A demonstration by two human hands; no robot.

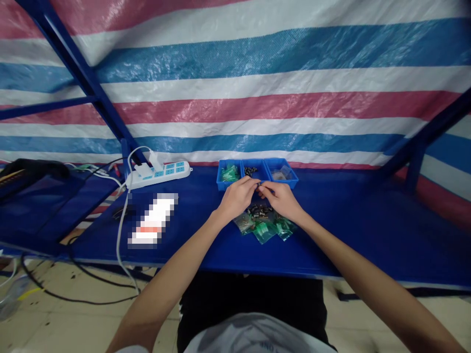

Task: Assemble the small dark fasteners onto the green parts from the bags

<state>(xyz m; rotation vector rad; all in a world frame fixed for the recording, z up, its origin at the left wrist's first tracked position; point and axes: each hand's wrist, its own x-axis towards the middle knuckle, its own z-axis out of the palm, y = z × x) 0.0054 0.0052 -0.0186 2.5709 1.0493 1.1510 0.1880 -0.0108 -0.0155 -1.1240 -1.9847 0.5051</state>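
I see my left hand (237,198) and right hand (282,200) nearly closed, pinching a small dark part (259,185) between them, axis unreadable, just near of the blue tray (222,186).

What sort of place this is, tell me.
Probably a small workshop: there's a divided tray with small black parts in it, little plastic bags and a power strip.

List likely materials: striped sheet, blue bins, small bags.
Striped sheet: likely woven plastic, glossy; creases catch the light.
Blue bins: probably moulded plastic, smooth; uniform colour, thin walls.
Small bags: seemingly clear plastic film, shiny; green contents show through.
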